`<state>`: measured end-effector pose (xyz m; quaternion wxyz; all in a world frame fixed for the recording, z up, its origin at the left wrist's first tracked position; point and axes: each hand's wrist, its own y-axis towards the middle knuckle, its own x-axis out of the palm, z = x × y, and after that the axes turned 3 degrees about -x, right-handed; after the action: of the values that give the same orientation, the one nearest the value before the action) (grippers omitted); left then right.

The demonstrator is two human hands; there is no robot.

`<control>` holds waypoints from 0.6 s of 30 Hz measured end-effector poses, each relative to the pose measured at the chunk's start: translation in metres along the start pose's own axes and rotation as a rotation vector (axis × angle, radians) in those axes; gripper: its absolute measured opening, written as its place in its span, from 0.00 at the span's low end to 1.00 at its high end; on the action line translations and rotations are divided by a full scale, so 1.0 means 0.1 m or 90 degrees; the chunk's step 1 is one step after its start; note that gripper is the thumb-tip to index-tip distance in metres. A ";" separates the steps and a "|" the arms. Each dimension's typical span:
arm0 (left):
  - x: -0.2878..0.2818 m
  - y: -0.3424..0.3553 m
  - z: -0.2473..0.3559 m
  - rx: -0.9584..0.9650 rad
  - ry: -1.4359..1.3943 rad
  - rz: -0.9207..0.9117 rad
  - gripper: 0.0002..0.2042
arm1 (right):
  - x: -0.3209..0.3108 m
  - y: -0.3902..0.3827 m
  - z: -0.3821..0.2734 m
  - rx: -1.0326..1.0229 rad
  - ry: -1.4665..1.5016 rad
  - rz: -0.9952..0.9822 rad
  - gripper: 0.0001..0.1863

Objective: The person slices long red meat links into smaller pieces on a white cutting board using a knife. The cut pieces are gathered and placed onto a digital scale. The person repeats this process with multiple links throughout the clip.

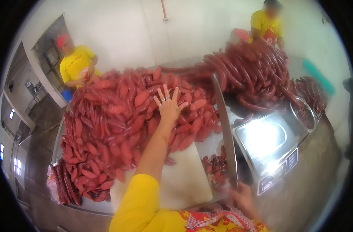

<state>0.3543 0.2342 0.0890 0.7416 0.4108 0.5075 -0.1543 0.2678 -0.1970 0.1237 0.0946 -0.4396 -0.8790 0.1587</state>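
Note:
My left hand [169, 109] reaches forward onto a big heap of red, oval sausage slices [118, 116], its fingers spread and rings on some of them. The palm faces down and touches slices at the heap's near right part. In my right hand [242, 197], close to my body, is the handle of a long knife [227, 143]. Its blade points up and away, between the heap and a scale. A pale cutting board [184, 179] lies under my left forearm, bordering the slices. Small sausage end pieces [216, 168] lie to the board's right.
A shiny weighing scale [265, 145] stands at the right, beside a round clear container [303, 114]. Whole sausages [246, 69] are piled at the far right. Two people in yellow shirts stand across the table, one far left [77, 63], one far right [267, 25].

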 end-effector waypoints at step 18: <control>-0.52 -0.93 -0.43 0.201 -0.110 -0.013 0.50 | -0.36 0.40 0.13 -0.040 0.091 -0.087 0.07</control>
<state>0.2447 0.2007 0.0863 0.7073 0.5020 0.4153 -0.2743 0.3153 -0.2062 0.0959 0.1535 -0.3915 -0.9025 0.0925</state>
